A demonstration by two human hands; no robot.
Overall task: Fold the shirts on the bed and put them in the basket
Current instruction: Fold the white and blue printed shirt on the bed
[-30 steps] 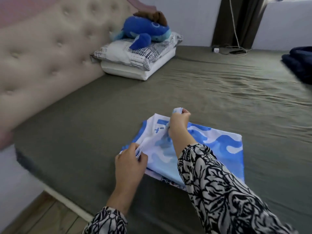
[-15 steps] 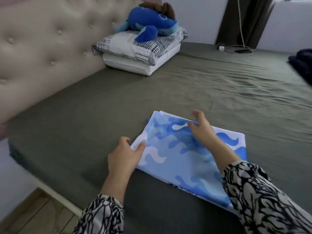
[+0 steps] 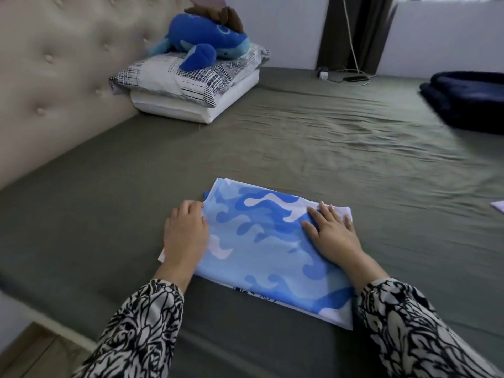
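Blue wave-print shirt (image 3: pixel 261 241): folded flat on bed (image 3: pixel 300 148), between left hand (image 3: pixel 185 236) and right hand (image 3: pixel 332 236), both spread, pressing. Basket unseen; transfer outstanding.

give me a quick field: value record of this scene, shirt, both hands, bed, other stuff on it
shirt: blue wave-print shirt, folded into a flat rectangle near the bed's front edge
left hand: left hand, fingers straight, resting on the shirt's left edge
right hand: right hand, flat, pressing the shirt's far right part
bed: olive sheet, wrinkled
other: pillows with a blue plush toy on top; dark folded blanket
basket: not in view
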